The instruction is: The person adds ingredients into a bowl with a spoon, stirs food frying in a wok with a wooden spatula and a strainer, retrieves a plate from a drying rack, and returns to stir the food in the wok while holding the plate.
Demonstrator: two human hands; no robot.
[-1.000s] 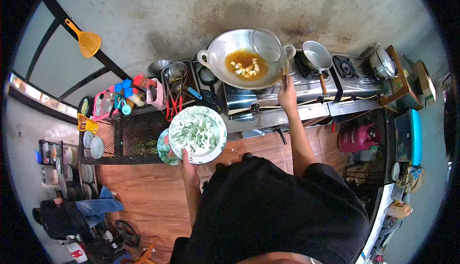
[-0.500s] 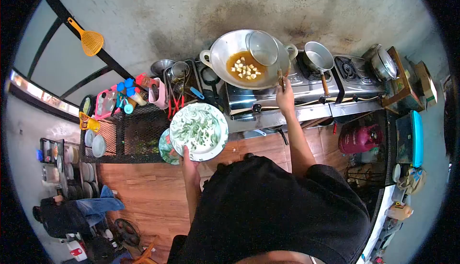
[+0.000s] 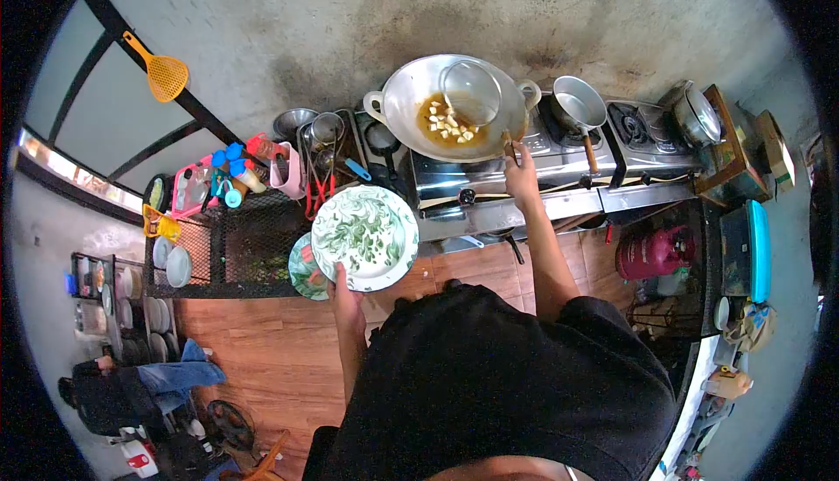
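My left hand (image 3: 345, 296) is closed on the rim of a green-and-white swirled plate (image 3: 376, 232), held in front of the stove. My right hand (image 3: 522, 177) wraps round the handle of a round skimmer (image 3: 473, 88), its mesh head over the far right part of a large two-handled wok (image 3: 396, 88). Brown oil (image 3: 426, 123) lies in the wok's bottom, with several pale cubes (image 3: 447, 128), possibly tofu, in it. The skimmer's head overlaps the edge of the oil; whether it touches the cubes I cannot tell.
Right of the wok stands a saucepan (image 3: 578, 101), then a bare burner (image 3: 638, 123) and a lidded pot (image 3: 703, 118). A patterned plate (image 3: 301, 276) sits on the black mesh rack (image 3: 253, 254) at left. Below right is a gas cylinder (image 3: 655, 252). Another person (image 3: 131, 394) is at lower left.
The skimmer's head has shifted slightly left and nearer in the wok, closer to the cubes. The cubes sit a little differently. My left hand and the plate have barely moved.
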